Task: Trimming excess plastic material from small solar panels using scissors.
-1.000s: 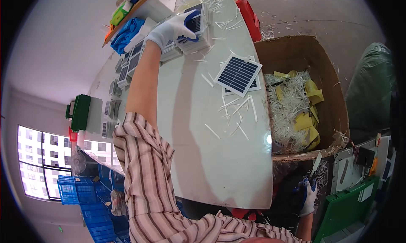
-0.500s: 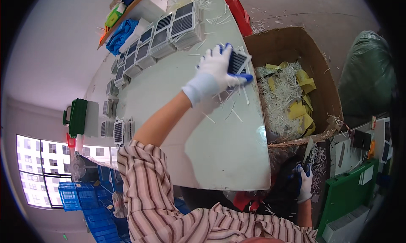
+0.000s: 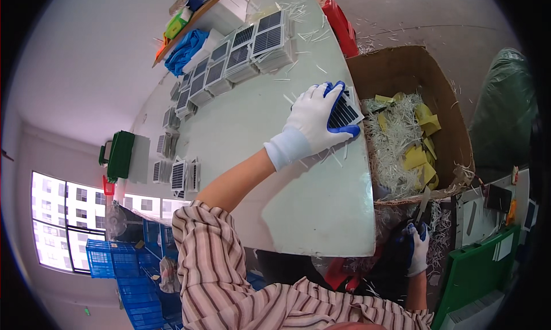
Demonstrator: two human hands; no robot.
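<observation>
My left hand (image 3: 314, 118), in a white glove with blue palm, is closed on a small solar panel (image 3: 344, 113), dark and striped with a white border. The panel lies at the table's right edge; its left part is hidden under my fingers. Thin white strips lie around it. My right hand (image 3: 418, 251), gloved the same way, is low beside the table, closed around the dark handle of a knife (image 3: 423, 206) with its pale blade pointing up. Stacks of similar solar panels (image 3: 268, 41) run in a curved row along the table's far left side.
A cardboard box (image 3: 410, 57) with white strips and yellow scraps adjoins the table (image 3: 321, 215) on the right. Behind it stand a red container (image 3: 338, 25) and a green sack (image 3: 505, 100). A green crate (image 3: 476, 272) is at lower right, blue crates (image 3: 129, 272) at lower left.
My left hand has come slightly nearer with the solar panel, which was tilted and now looks flatter against the table. My right hand stays low with the knife. The whole view has shifted a little.
</observation>
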